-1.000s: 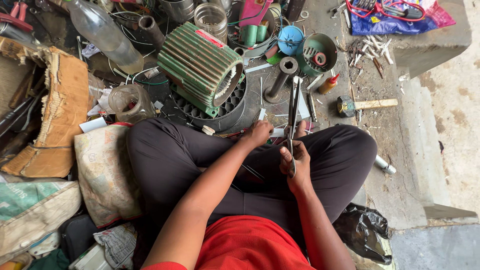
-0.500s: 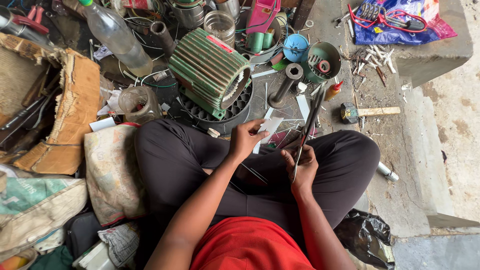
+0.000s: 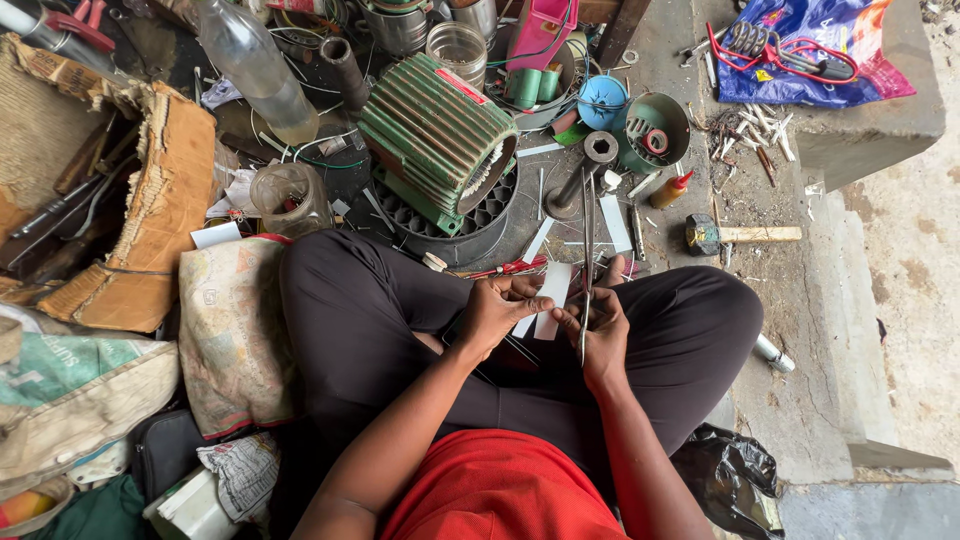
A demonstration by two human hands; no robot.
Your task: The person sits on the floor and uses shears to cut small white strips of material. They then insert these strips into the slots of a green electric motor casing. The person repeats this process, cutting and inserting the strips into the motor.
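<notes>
I sit cross-legged in black trousers and a red shirt. My left hand (image 3: 497,308) pinches a strip of white paper (image 3: 552,290) over my lap. My right hand (image 3: 602,325) holds long metal scissors (image 3: 586,240), blades pointing away from me, and also touches the paper strip. A green finned motor stator (image 3: 435,135) lies tilted on a round black cover just beyond my knees.
A torn cardboard box (image 3: 150,215) with tools sits at left, a plastic bottle (image 3: 255,65) behind it. Jars, a blue cap (image 3: 602,100), a green tin (image 3: 660,125), a hammer (image 3: 740,235) and a blue bag (image 3: 810,50) on a concrete step lie around.
My hands have drawn together over my lap. The left hand now grips the white paper strip, and the scissors have swung upright beside it.
</notes>
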